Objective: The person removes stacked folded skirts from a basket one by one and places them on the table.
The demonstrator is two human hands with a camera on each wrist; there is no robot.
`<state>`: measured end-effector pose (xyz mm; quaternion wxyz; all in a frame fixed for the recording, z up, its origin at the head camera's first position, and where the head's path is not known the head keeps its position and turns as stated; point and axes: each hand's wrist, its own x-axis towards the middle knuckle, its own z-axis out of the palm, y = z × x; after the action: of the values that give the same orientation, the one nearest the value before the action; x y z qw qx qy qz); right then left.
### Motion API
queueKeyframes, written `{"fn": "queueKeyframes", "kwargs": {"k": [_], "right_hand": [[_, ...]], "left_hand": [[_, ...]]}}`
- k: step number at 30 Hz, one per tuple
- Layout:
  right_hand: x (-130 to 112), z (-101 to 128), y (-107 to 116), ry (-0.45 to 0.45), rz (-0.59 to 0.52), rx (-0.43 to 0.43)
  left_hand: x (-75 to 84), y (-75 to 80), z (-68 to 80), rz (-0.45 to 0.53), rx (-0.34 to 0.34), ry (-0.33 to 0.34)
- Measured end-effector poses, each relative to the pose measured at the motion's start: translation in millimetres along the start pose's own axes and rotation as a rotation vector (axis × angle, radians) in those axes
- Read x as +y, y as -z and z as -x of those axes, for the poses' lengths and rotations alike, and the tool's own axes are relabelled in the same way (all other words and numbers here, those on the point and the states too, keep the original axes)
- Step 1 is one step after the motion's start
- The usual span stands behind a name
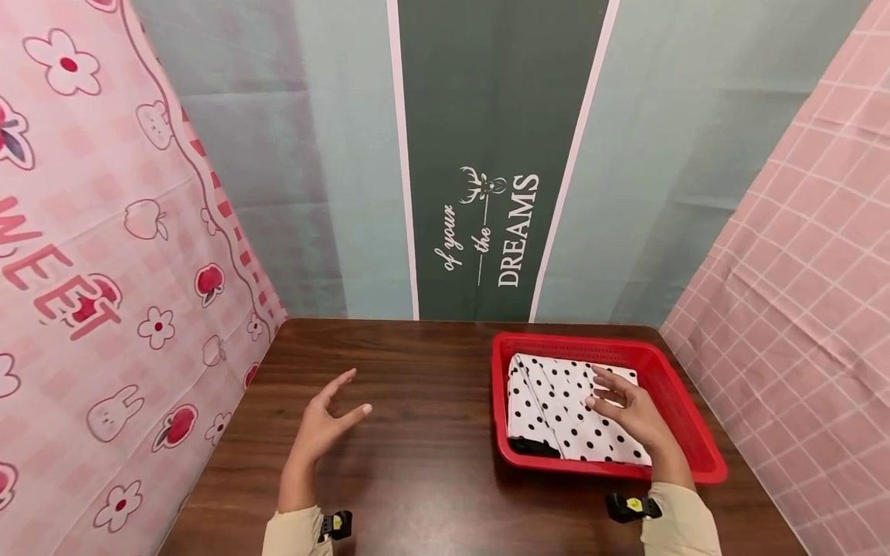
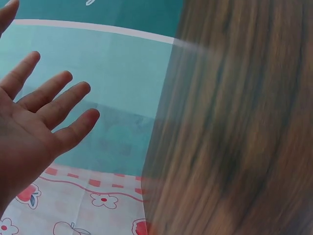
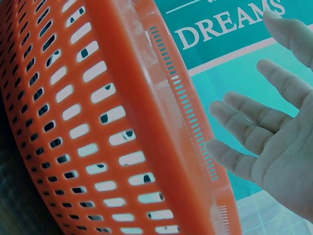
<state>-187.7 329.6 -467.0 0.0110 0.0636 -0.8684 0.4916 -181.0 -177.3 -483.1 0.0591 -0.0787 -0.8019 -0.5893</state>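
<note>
A red plastic basket with slotted walls stands on the right side of the table. Inside it lies a folded white cloth with black dots, and something black shows at its near left corner. Over the basket hovers my right hand, fingers spread and slightly bent, holding nothing. In the right wrist view that hand is beside the basket's rim. My left hand is raised above the left part of the table, its fingers apart and nothing in them; the left wrist view shows its palm.
The dark brown wooden table meets a blue-green curtain with a dark printed band at the back. A pink patterned cloth hangs along the left, a pink checked one along the right.
</note>
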Motion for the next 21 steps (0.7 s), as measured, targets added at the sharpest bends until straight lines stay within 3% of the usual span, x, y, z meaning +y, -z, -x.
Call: {"fn": "queueKeyframes", "kwargs": {"k": [4,7,11,14,21], "right_hand": [[0.6,5.6,1.7,-0.026,0.001,0.016],[1.5,8.1,3.6,-0.039,0.0,0.017],[3.2,9.4,8.9,-0.029,-0.006,-0.013],[5.9,8.9,15.4,-0.017,-0.02,-0.029],[9.2,4.9,39.5,-0.012,-0.028,-0.041]], "left_hand": [[8.4,-11.6,0.7,0.021,-0.006,-0.018],[26.4,-24.5,1.9,0.042,-0.028,-0.046],[49.1,-41.6,2.7,0.097,-0.059,-0.035],[53.6,-52.6,0.5,0.136,-0.075,-0.019],[56.8,-76.5,-2.7,0.16,-0.114,-0.072]]}}
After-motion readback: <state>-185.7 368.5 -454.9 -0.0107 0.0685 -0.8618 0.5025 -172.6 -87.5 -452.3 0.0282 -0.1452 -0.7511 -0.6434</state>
